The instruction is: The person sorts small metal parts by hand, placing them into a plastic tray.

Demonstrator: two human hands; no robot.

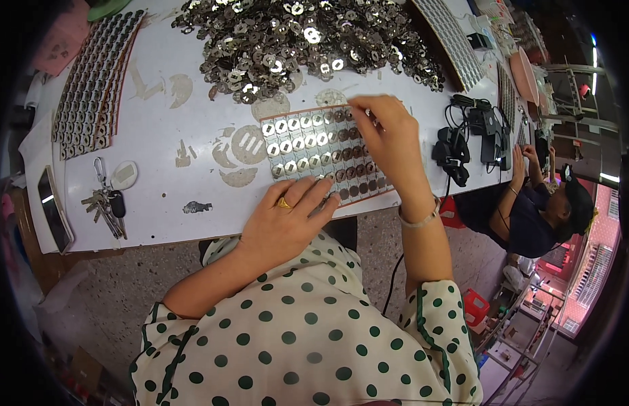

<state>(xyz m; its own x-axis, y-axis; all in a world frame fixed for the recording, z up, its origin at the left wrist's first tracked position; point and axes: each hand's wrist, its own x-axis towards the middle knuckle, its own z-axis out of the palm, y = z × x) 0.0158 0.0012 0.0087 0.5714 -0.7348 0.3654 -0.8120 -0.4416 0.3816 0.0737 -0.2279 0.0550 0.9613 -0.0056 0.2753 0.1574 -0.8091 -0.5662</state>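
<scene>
Currently, through the head view, I have the board (317,150) on the table (148,176) at twelve o'clock, its long axis running from just below nine to just above three. It looks pale grey with a reddish-brown edge, bearing rows of discs (294,124), bright silver toward nine, darker toward three. The left hand (280,218) rests at its six-o'clock edge, fingers slightly spread; the right hand (390,132) bends over its two-o'clock corner, and I cannot tell whether its fingers pinch anything.
</scene>
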